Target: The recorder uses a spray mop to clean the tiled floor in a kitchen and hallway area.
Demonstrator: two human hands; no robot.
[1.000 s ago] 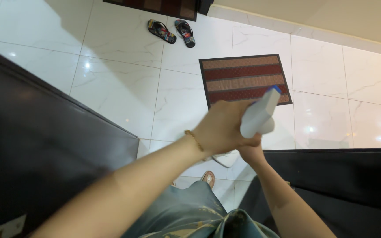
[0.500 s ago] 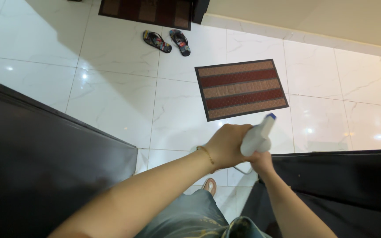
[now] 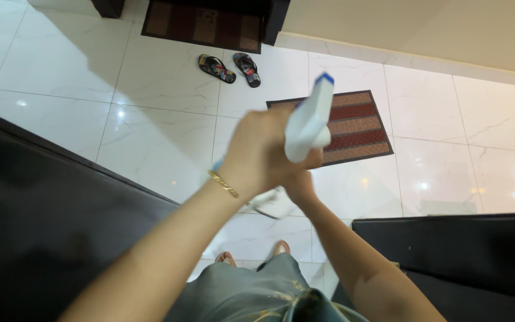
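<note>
Item: white bottle [image 3: 309, 122] with a blue tip, plastic, tapered, blurred in the head view. It is held up in front of the person, tip pointing up and away, above the white marble floor [image 3: 162, 119] and in line with the striped doormat [image 3: 353, 128] beyond it.

Left hand [image 3: 260, 155]: curled closed around the lower body of the bottle, fingers wrapped, a thin gold bracelet [image 3: 223, 184] at the wrist.

Right hand [image 3: 298, 182]: mostly hidden beneath the left one; it sits at the base of the bottle, touching it or the left hand. Whether its fingers are wrapped or loose I cannot tell.

Also held or hanging there: a pale white piece [image 3: 271, 204] just under the two hands, too blurred to name; possibly a cloth or a cap.

Surroundings: a pair of patterned flip-flops [image 3: 230, 67] on the floor well beyond the hands; a second dark mat [image 3: 204, 27] at a doorway at the top of the view; dark furniture surfaces at the left [image 3: 49, 226] and lower right [image 3: 460, 256]; the person's green patterned garment [image 3: 251, 295] and bare toes below.

State of the work, as judged: the bottle is gripped with both hands at its lower end, which suggests handling of its base or closure. No liquid is seen leaving the tip, and no wetted or wiped surface shows, so any use of the contents appears not yet begun.
</note>
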